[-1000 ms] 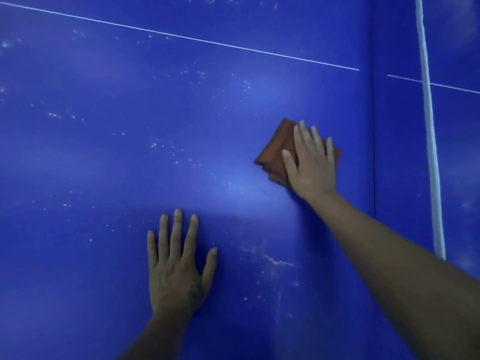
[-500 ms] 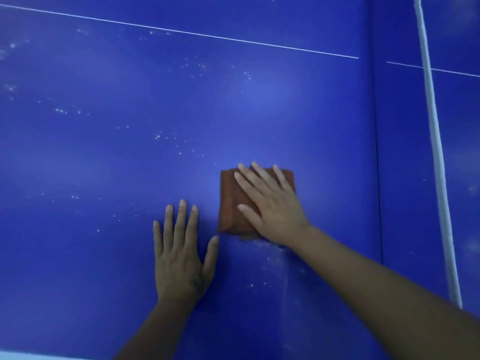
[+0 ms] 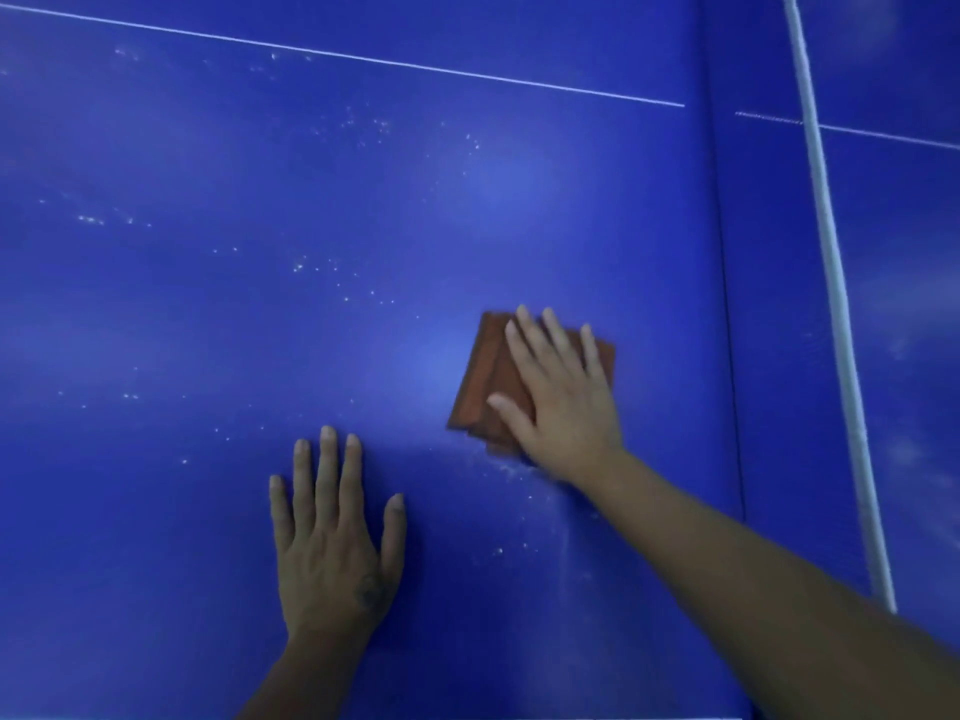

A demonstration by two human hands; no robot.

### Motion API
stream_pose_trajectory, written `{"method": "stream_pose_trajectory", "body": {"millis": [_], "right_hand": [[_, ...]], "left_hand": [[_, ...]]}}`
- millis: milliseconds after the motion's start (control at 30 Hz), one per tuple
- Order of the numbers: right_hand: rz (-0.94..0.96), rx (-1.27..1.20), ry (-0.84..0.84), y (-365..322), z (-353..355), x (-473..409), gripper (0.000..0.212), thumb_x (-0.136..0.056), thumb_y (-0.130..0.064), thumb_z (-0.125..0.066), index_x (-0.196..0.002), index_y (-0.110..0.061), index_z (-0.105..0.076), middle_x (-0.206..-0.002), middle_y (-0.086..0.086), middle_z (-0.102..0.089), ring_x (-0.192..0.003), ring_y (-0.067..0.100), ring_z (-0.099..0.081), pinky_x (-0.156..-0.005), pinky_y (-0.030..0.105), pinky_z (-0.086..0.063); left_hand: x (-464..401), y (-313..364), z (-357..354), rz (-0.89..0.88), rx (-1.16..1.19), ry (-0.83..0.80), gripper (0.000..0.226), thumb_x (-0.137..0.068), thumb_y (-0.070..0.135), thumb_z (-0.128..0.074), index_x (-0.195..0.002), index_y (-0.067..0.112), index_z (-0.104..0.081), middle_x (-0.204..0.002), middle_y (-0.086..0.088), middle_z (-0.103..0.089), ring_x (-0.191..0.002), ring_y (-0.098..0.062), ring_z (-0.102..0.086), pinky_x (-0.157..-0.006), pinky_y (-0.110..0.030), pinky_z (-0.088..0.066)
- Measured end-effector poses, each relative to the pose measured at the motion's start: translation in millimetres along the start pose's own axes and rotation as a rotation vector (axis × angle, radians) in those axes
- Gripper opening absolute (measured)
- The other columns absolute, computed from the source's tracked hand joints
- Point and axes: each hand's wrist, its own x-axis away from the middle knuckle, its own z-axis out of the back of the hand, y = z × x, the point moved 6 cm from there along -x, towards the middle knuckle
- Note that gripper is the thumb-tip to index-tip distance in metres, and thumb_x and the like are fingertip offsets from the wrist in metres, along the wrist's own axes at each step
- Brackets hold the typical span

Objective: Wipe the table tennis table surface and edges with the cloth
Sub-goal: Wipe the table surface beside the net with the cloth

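Note:
A folded brown cloth point(image 3: 483, 387) lies flat on the blue table tennis table point(image 3: 260, 314), right of centre. My right hand point(image 3: 561, 402) presses on it with straight, spread fingers and covers its right half. My left hand point(image 3: 335, 532) rests flat on the bare table surface, nearer to me and to the left of the cloth, fingers straight. White dust specks dot the surface left of and above the cloth and just below my right wrist.
A thin white line point(image 3: 363, 57) crosses the table at the far side. A dark seam point(image 3: 727, 324) runs away from me right of the cloth. Beyond it stands the net's white top band point(image 3: 831, 283). The table's near edge shows at the bottom left.
My right hand slid the cloth toward me and left, then back to the right and slightly away. My left hand stayed planted on the table.

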Motion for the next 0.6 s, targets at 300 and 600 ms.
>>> {"method": "stream_pose_trajectory", "body": {"millis": [300, 600], "right_hand": [[0.056, 0.002, -0.067, 21, 6, -24, 0.076, -0.104, -0.065, -0.032, -0.167, -0.023, -0.021, -0.175, -0.005, -0.012, -0.162, 0.019, -0.012, -0.129, 0.056, -0.011], [-0.145, -0.018, -0.021, 59, 6, -42, 0.077, -0.105, -0.067, -0.024, -0.167, -0.021, -0.020, -0.175, -0.005, -0.011, -0.162, 0.021, -0.008, -0.130, 0.052, -0.009]], "left_hand": [[1, 1, -2, 0.004, -0.025, -0.022, 0.082, -0.102, 0.056, -0.037, -0.169, 0.009, -0.029, -0.180, -0.009, -0.016, -0.167, -0.031, -0.008, -0.131, -0.063, -0.016], [0, 3, 0, -0.004, -0.034, -0.012, 0.080, -0.103, 0.054, -0.039, -0.168, 0.008, -0.031, -0.179, -0.010, -0.019, -0.167, -0.032, -0.009, -0.131, -0.063, -0.016]]}}
